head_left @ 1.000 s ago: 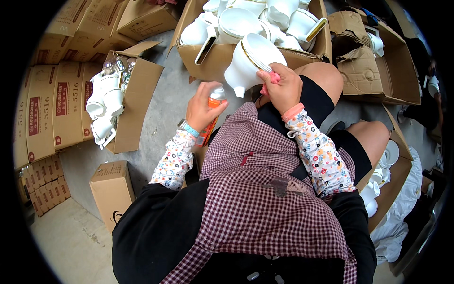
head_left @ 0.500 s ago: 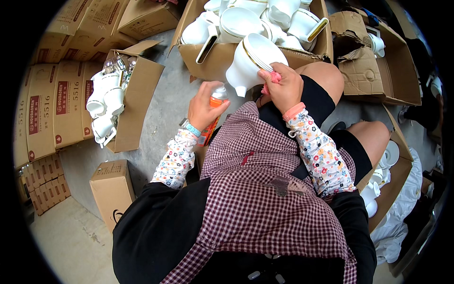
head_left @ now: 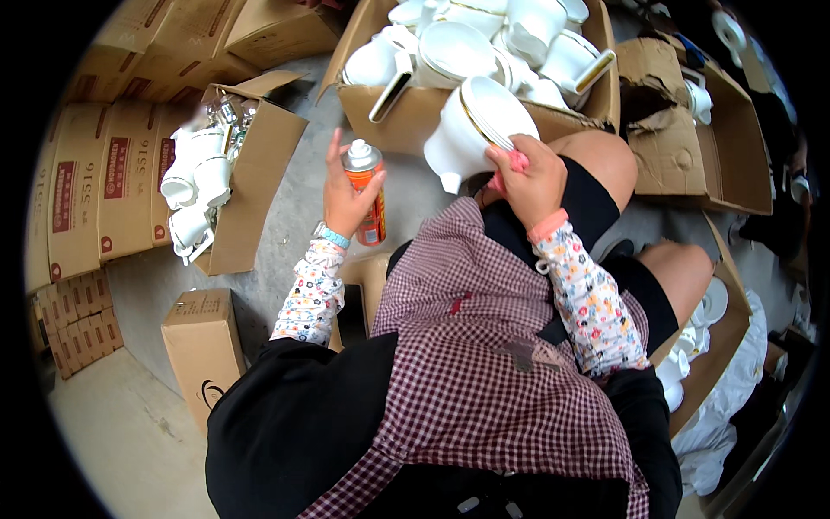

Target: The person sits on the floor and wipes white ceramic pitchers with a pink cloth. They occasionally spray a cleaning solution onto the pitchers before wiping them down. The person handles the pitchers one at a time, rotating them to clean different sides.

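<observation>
Spray can (head_left: 367, 192) now lifted upright in gripping left hand (head_left: 347, 195), nearer white jug (head_left: 471, 130) clasped by right hand (head_left: 529, 177) — about to spray, likely.

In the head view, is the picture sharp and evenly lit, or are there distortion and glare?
Head view: soft, even daylight with weak shadows; fisheye bends the carton edges near the black rim; the spray can in the left hand and the white pot in the right hand are sharp; no strong glare.
</observation>
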`<action>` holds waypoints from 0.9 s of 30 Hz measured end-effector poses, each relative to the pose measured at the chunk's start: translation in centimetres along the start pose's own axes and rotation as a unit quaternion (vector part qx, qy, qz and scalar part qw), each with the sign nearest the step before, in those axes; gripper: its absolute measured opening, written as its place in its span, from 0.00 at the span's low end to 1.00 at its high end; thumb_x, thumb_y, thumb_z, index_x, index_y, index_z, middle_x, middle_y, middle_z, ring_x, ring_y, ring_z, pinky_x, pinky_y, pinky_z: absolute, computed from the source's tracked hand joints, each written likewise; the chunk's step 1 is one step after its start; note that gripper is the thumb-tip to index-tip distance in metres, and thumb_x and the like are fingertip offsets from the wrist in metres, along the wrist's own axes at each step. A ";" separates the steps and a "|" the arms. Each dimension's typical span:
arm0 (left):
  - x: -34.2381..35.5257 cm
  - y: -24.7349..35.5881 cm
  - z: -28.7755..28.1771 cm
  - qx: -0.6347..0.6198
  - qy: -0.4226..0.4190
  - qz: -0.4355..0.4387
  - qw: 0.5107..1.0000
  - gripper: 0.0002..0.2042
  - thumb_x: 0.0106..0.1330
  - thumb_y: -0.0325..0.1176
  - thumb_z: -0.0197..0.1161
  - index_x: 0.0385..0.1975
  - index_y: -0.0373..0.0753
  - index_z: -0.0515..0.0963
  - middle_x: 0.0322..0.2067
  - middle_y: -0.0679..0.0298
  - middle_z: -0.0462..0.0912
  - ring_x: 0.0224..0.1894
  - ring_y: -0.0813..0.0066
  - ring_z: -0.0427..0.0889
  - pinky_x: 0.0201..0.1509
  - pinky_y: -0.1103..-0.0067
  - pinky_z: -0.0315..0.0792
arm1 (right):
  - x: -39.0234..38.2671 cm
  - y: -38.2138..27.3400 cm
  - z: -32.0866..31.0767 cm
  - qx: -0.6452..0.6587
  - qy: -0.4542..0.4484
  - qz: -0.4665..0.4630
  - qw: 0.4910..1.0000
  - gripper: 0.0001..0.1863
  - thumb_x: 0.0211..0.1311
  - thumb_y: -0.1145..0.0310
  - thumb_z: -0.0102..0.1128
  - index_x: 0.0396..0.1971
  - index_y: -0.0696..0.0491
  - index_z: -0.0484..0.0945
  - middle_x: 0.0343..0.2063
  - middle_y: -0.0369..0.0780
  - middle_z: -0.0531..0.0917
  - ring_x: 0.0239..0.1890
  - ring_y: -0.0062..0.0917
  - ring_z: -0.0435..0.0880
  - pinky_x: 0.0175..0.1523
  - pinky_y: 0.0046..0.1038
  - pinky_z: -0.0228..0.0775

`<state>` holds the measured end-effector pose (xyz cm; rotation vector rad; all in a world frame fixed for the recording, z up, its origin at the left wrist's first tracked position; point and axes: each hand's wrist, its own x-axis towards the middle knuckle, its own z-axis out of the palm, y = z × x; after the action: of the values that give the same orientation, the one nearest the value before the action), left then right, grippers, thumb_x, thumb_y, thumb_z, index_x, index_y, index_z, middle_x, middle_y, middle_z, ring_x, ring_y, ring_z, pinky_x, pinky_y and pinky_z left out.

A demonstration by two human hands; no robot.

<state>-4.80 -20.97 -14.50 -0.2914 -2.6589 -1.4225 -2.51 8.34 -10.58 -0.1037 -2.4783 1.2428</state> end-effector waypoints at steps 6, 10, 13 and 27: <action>4.1 -7.8 -4.7 0.099 0.137 0.000 0.986 0.47 0.55 0.30 0.69 0.70 0.38 0.41 0.61 0.43 0.59 0.58 0.55 0.70 0.63 0.68 0.65 | 0.0 -0.5 0.2 0.014 -0.001 0.007 1.000 0.15 0.51 0.61 0.69 0.24 0.57 0.77 0.20 0.44 0.77 0.24 0.40 0.76 0.30 0.34 0.67; 8.4 -12.4 -8.0 0.139 0.225 -0.084 0.961 0.53 0.47 0.30 0.74 0.69 0.37 0.41 0.66 0.42 0.55 0.65 0.50 0.63 0.67 0.68 0.60 | 0.2 -1.2 -0.1 0.030 -0.026 0.000 0.999 0.13 0.51 0.63 0.69 0.25 0.58 0.78 0.21 0.44 0.78 0.25 0.40 0.76 0.31 0.33 0.67; 12.6 -14.9 -9.1 0.211 0.265 -0.111 0.934 0.55 0.43 0.30 0.77 0.69 0.39 0.43 0.65 0.43 0.57 0.65 0.47 0.62 0.67 0.67 0.61 | 0.3 -1.6 -0.2 0.022 -0.039 0.001 0.999 0.11 0.50 0.67 0.70 0.25 0.58 0.78 0.21 0.43 0.78 0.25 0.39 0.76 0.31 0.32 0.67; 26.7 -28.5 -3.1 0.324 0.132 -0.200 0.915 0.57 0.42 0.35 0.78 0.70 0.46 0.42 0.51 0.41 0.72 0.53 0.45 0.73 0.57 0.62 0.69 | 2.3 -3.1 0.7 -0.054 -0.123 0.041 0.990 0.14 0.47 0.62 0.74 0.27 0.56 0.81 0.20 0.39 0.78 0.23 0.31 0.76 0.30 0.27 0.67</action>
<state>-37.08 -35.91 -30.85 0.4923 -2.8479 -0.4993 -4.55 6.44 -7.86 -0.0856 -2.7800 1.2180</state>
